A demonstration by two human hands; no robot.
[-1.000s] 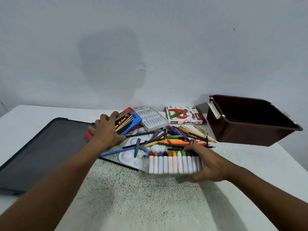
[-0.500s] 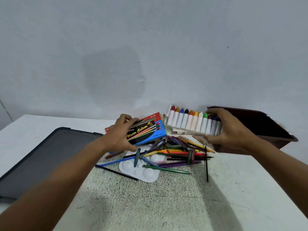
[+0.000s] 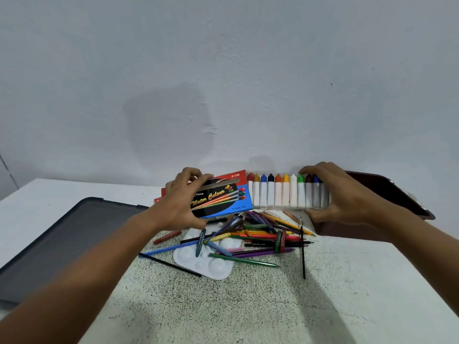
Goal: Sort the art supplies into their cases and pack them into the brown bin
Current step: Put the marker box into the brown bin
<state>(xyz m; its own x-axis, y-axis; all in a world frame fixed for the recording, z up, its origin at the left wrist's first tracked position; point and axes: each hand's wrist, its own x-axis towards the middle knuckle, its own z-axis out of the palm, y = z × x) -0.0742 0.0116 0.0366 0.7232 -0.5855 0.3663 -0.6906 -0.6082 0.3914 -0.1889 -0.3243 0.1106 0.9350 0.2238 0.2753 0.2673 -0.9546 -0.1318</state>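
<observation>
Grips (image 3: 178,199) (image 3: 340,194) above pencil pile (image 3: 255,234)

One head-worn view looks forward and slightly down, close over the table (image 3: 323,306), facing a bare wall (image 3: 223,70) that fills the upper half of the frame. Both forearms enter from the bottom corners, and the table spreads across the lower half.

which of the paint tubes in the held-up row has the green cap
The green-capped tube, eighth from the left, between the white-capped tube and the brown-capped one beside the right hand.
</observation>
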